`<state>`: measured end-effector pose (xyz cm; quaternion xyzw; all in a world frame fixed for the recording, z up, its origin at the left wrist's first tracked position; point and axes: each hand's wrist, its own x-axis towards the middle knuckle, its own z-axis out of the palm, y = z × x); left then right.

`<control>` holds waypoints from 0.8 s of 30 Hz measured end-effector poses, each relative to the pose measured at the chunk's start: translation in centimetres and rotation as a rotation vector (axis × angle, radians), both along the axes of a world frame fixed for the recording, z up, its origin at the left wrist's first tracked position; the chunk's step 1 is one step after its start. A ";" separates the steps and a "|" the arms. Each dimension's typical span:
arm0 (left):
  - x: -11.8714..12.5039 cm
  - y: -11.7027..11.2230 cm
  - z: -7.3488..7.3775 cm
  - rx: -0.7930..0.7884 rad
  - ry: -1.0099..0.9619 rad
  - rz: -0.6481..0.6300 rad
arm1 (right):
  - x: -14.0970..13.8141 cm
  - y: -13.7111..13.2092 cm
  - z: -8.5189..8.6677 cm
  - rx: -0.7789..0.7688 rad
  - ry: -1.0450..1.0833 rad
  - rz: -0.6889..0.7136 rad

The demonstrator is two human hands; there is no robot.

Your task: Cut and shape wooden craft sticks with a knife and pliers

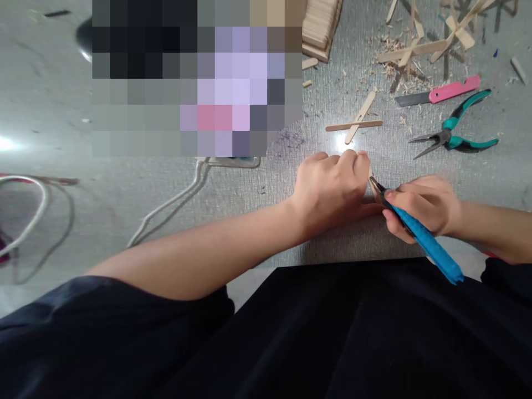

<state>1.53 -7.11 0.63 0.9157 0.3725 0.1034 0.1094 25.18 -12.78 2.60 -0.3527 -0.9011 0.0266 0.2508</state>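
Observation:
My left hand (334,180) is closed, its fingers curled round a thin wooden craft stick (375,191). One end of the stick shows between my two hands; the rest is hidden by my fingers. In my right hand (428,202) is a blue craft knife (428,244), its long handle slanting down toward me. The knife's dark narrow tip rests against the stick, close to my left knuckles. Just beyond my left hand, two crossed craft sticks (359,119) lie on the grey table (266,221).
Teal-handled needle-nose pliers (446,137) lie open on the right, below a pink cutter (455,90). Wood shavings (390,66) and joined stick pieces (457,36) are at the back right. A stack of wooden sticks (320,27) stands behind. A white cable (162,205) crosses the left; a blurred patch covers the upper middle.

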 end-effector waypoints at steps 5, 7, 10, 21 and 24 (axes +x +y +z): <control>0.1 0.0 -0.4 0.025 0.009 0.000 | -0.4 -0.3 -0.2 0.091 -0.015 0.033; 0.1 0.0 -0.6 0.034 -0.001 0.008 | -0.5 -0.5 -0.3 0.107 -0.046 0.043; 0.0 0.0 -0.6 0.056 0.007 0.004 | -0.6 -0.7 -0.2 0.097 -0.053 0.041; -0.5 0.0 -0.9 0.001 -0.020 -0.008 | -0.6 -0.8 -0.1 0.029 -0.010 -0.003; -0.6 0.0 -0.9 -0.028 -0.018 -0.006 | -0.7 -1.0 -0.1 0.027 0.003 0.003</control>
